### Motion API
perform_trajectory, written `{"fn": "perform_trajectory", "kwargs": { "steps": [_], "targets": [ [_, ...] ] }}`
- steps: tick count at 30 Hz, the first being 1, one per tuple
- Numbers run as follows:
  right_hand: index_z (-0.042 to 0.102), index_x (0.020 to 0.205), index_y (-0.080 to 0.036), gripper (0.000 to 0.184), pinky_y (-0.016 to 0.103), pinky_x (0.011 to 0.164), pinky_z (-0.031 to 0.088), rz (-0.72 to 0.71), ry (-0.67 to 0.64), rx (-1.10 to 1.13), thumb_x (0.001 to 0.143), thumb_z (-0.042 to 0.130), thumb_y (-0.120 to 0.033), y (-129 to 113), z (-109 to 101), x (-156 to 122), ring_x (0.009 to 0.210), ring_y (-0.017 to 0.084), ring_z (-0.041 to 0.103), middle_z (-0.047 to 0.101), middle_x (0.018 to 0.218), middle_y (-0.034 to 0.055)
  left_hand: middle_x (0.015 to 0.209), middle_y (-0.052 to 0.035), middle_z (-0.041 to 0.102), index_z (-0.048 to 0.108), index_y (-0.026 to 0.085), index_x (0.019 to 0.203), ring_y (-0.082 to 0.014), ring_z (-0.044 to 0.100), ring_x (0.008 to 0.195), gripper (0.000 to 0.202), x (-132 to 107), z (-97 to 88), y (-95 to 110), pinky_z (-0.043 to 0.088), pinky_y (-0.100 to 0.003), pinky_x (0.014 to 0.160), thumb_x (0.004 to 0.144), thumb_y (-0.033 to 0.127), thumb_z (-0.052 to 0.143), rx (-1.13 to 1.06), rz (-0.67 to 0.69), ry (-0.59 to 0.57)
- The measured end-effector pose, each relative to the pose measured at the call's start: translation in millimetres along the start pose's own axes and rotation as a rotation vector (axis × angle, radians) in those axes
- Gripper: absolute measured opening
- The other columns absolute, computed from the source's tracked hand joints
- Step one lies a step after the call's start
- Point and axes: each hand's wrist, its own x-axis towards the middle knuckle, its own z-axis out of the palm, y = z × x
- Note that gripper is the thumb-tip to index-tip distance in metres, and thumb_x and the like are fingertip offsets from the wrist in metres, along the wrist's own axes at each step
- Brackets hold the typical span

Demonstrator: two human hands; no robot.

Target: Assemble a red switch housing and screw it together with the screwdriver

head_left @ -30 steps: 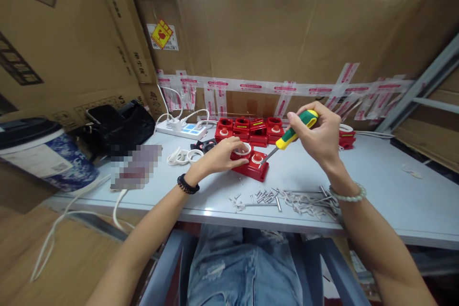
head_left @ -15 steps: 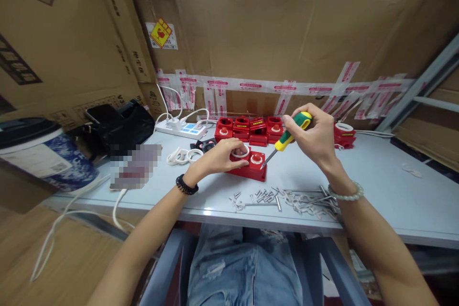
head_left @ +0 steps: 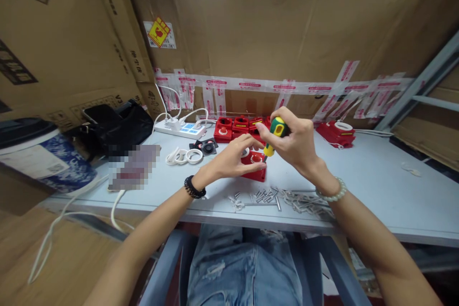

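A red box point(head_left: 256, 174) with a button and white rings lies on the table in front of me. My left hand point(head_left: 236, 157) reaches over its left part, thumb along the near side and fingers across the top, gripping it. My right hand point(head_left: 299, 146) is wrapped round the green and yellow handle of a screwdriver point(head_left: 278, 133). That screwdriver stands steeply, its shaft pointing down at the right end of the box; my hands and the handle hide part of the box, and the tip's exact contact is too small to tell.
Loose screws point(head_left: 264, 196) and metal rods lie near the table's front edge. Behind stand several red housings point(head_left: 223, 131) and a power strip point(head_left: 182, 129). White rings point(head_left: 194, 156) and black parts point(head_left: 208, 147) sit left of my hands. Another red housing point(head_left: 337, 135) is at right.
My right hand has moved left and tipped the screwdriver from a slant to nearly upright over the box. My left hand has shifted right, its fingers more spread across the box.
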Motion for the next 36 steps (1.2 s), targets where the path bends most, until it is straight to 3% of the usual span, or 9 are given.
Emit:
{"fn": "perform_trajectory", "kwargs": {
  "steps": [4, 8, 13, 16, 21, 28, 30, 34, 36],
  "targets": [
    [0.058, 0.089, -0.021, 0.02, 0.026, 0.054, 0.037, -0.03, -0.07, -0.014, 0.085, 0.051, -0.038, -2.6, -5.0, -2.1, 0.054, 0.012, 0.048, 0.055, 0.062, -0.0019, 0.076, -0.0012, 0.06, 0.056, 0.015, 0.083, -0.0115, 0.053, 0.066, 0.018, 8.1, 16.3, 3.9, 0.046, -0.025, 0.063, 0.08, 0.032, 0.063, -0.091, -0.019, 0.144],
    [0.057, 0.11, -0.02, 0.027, 0.024, 0.058, 0.041, -0.027, -0.274, 0.221, 0.091, 0.041, -0.032, -2.3, -16.0, -1.1, 0.065, 0.012, 0.056, 0.064, 0.084, 0.0023, 0.071, -0.0002, 0.061, 0.055, 0.015, 0.075, -0.0099, 0.053, 0.063, 0.012, 9.4, 18.5, 7.2, 0.044, -0.023, 0.06, 0.081, 0.025, 0.059, -0.113, -0.04, 0.115],
    [0.06, 0.076, -0.018, 0.026, 0.023, 0.051, 0.035, -0.057, -0.086, 0.054, 0.082, 0.06, -0.043, -4.7, -10.8, -0.7, 0.05, 0.009, 0.045, 0.054, 0.058, -0.0028, 0.077, -0.0009, 0.062, 0.056, 0.015, 0.084, -0.0113, 0.054, 0.067, 0.027, 12.9, 15.5, 14.2, 0.045, -0.023, 0.059, 0.073, 0.035, 0.07, -0.133, -0.081, 0.233],
    [0.062, 0.077, -0.018, 0.029, 0.024, 0.051, 0.035, -0.036, -0.046, -0.045, 0.081, 0.06, -0.046, -4.3, -9.8, -0.1, 0.049, 0.009, 0.045, 0.053, 0.055, -0.0031, 0.068, 0.0007, 0.061, 0.056, 0.015, 0.074, -0.0103, 0.054, 0.062, 0.025, 17.0, 13.9, 16.8, 0.045, -0.023, 0.059, 0.073, 0.035, 0.071, -0.169, -0.086, 0.339],
    [0.059, 0.116, -0.02, 0.03, 0.026, 0.07, 0.046, -0.027, -0.292, 0.246, 0.092, 0.046, -0.034, 3.8, -19.9, 3.5, 0.081, 0.014, 0.062, 0.067, 0.1, 0.0034, 0.075, -0.0009, 0.068, 0.061, 0.015, 0.078, -0.0103, 0.059, 0.065, 0.009, 19.5, 10.1, 18.8, 0.048, -0.024, 0.064, 0.08, 0.024, 0.062, -0.171, -0.075, 0.256],
    [0.063, 0.082, -0.017, 0.026, 0.024, 0.051, 0.037, 0.012, -0.06, 0.078, 0.078, 0.066, -0.043, 1.5, -7.4, 2.0, 0.051, 0.009, 0.047, 0.057, 0.06, -0.0028, 0.078, -0.0003, 0.068, 0.06, 0.015, 0.083, -0.012, 0.061, 0.07, 0.025, 21.6, 16.9, 16.0, 0.048, -0.023, 0.063, 0.066, 0.026, 0.076, -0.187, -0.073, 0.422],
    [0.065, 0.085, -0.018, 0.024, 0.025, 0.055, 0.04, -0.001, -0.066, 0.079, 0.08, 0.063, -0.042, 0.2, -8.3, 2.1, 0.056, 0.011, 0.052, 0.062, 0.066, -0.0009, 0.074, 0.0008, 0.067, 0.059, 0.015, 0.079, -0.0103, 0.059, 0.065, 0.02, 22.4, 16.8, 15.5, 0.047, -0.022, 0.06, 0.068, 0.024, 0.073, -0.192, -0.087, 0.42],
    [0.061, 0.114, -0.021, 0.03, 0.027, 0.069, 0.048, -0.036, -0.248, 0.313, 0.089, 0.052, -0.034, 3.7, -16.1, 4.1, 0.082, 0.014, 0.063, 0.068, 0.102, 0.0037, 0.075, -0.0003, 0.068, 0.062, 0.015, 0.08, -0.0106, 0.061, 0.066, 0.006, 23.4, 14.1, 19.0, 0.049, -0.023, 0.063, 0.076, 0.019, 0.063, -0.191, -0.085, 0.304],
    [0.062, 0.113, -0.02, 0.031, 0.027, 0.069, 0.049, -0.03, -0.23, 0.318, 0.087, 0.056, -0.035, 6.4, -15.8, 4.3, 0.079, 0.014, 0.063, 0.069, 0.101, 0.0038, 0.077, -0.0012, 0.069, 0.062, 0.015, 0.082, -0.0119, 0.062, 0.069, 0.005, 23.8, 14.6, 20.6, 0.05, -0.025, 0.067, 0.077, 0.018, 0.062, -0.173, -0.079, 0.284]
  ]
}}
